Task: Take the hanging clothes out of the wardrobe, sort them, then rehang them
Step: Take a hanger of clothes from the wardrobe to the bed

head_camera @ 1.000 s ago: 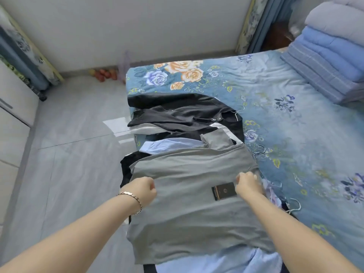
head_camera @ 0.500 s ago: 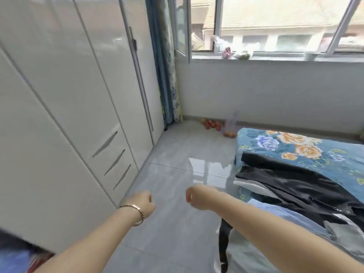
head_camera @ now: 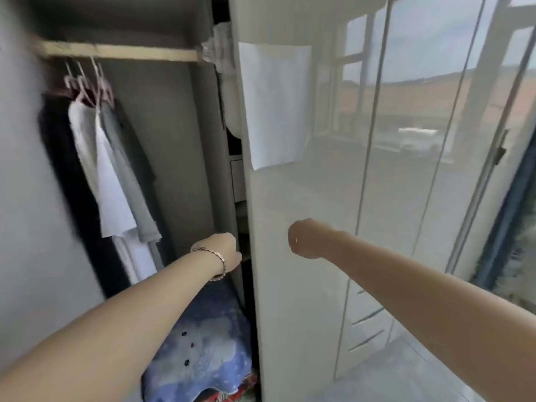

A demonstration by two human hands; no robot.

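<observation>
The open wardrobe (head_camera: 185,146) fills the left of the view. A wooden rail (head_camera: 121,52) runs across its top. From it hang a black garment (head_camera: 66,169), a white garment (head_camera: 107,181) and a grey garment (head_camera: 130,181) on pink hangers (head_camera: 87,88). My left hand (head_camera: 220,250), with a bracelet at the wrist, is held out at the wardrobe's opening, fingers curled, holding nothing. My right hand (head_camera: 307,239) is a loose fist in front of the white door (head_camera: 304,198), also holding nothing. Both hands are below and right of the hanging clothes.
A blue patterned bundle (head_camera: 203,352) lies at the wardrobe's bottom. A white sheet of paper (head_camera: 275,103) is stuck on the glossy door. Further closed doors with drawer handles (head_camera: 368,329) stand to the right, and a dark curtain (head_camera: 510,233) at the far right.
I have turned away from the bed and its pile of clothes to face the open wardrobe. Both hands let go of the grey garment and now hang in the air with nothing in them.
</observation>
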